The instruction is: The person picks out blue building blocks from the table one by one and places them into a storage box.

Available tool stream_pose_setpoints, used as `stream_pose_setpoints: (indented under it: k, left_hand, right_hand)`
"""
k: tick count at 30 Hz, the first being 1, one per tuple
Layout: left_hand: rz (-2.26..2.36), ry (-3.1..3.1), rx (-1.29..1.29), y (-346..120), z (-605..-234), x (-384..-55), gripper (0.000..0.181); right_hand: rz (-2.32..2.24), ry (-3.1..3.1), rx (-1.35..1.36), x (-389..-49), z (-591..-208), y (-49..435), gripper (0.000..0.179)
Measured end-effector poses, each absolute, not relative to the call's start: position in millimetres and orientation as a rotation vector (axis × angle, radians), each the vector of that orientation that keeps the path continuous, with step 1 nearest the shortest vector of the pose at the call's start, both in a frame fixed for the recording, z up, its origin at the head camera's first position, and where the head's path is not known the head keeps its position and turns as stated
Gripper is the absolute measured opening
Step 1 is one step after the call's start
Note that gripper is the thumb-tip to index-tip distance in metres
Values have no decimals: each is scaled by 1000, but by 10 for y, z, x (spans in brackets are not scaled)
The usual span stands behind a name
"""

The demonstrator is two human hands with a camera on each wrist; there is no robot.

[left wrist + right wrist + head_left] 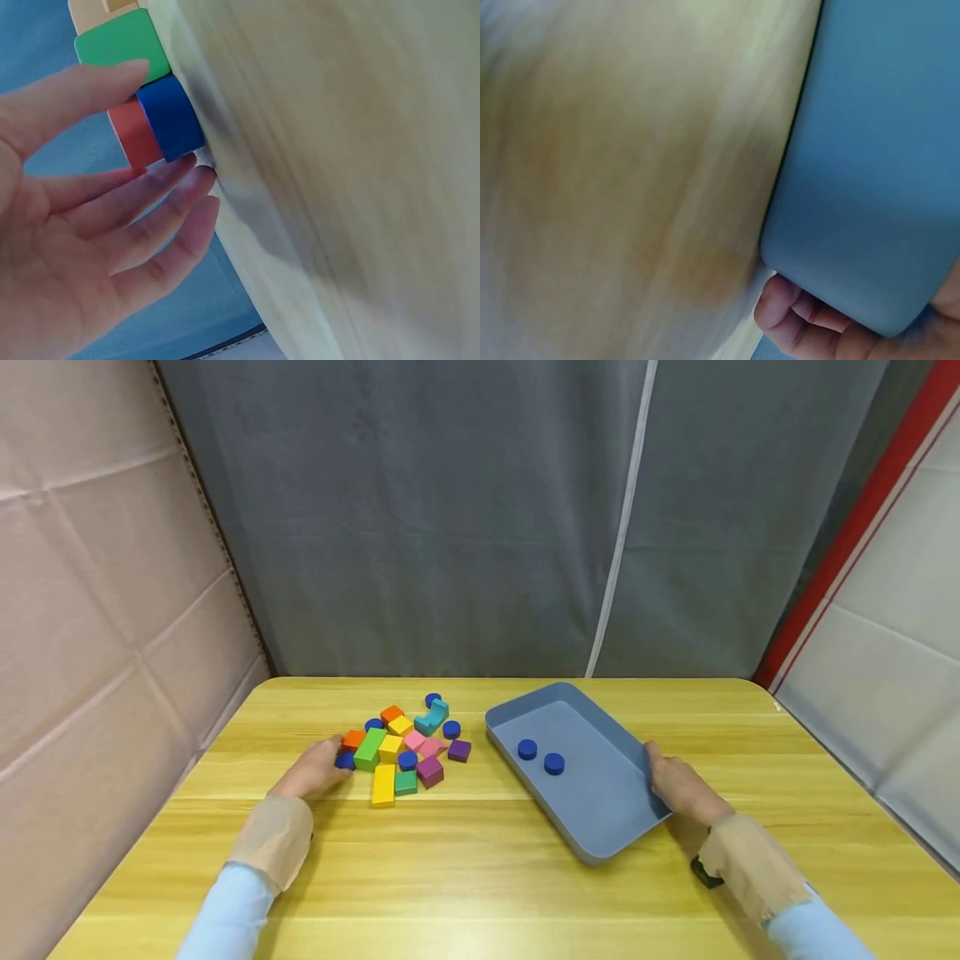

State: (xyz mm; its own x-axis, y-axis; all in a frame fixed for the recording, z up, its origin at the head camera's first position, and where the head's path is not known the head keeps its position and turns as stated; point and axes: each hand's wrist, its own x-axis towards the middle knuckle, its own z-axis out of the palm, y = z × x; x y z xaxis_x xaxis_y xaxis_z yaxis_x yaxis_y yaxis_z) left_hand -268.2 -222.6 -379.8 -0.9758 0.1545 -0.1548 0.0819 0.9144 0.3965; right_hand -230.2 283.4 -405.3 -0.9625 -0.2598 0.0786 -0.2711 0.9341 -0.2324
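Observation:
My left hand (310, 768) is at the left edge of a loose group of coloured blocks, beside a blue round block (345, 761). In the left wrist view its fingers (161, 247) reach out nearly straight around the blue block (171, 118), and the thumb lies near the green block (124, 46); whether the fingertips touch the blue one is hard to tell. An orange-red block (135, 133) adjoins it. On the right, my right hand (686, 787) grips the side wall of a blue-grey tray (600, 827), fingers curled against its outside. Two blue round blocks (554, 764) lie inside the tray.
Yellow, pink, purple (459, 751), teal and green blocks, with more blue rounds (451, 729), lie close together left of the tray. They sit on a wooden table (465, 893). A grey curtain (450, 527) hangs behind the table's far edge.

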Motion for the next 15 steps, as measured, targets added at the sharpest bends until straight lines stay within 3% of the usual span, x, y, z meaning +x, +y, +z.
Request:
stream_pose_setpoints:
  k: [8, 15]
  left_hand:
    - [555, 2946, 136, -2239, -3805, -2715, 35]
    - [551, 2952, 155, -2229, -3789, -2696, 29]
  right_hand:
    - [373, -3050, 414, -2303, -4041, 2828, 29]
    - [377, -3056, 414, -2301, -4019, 2815, 28]
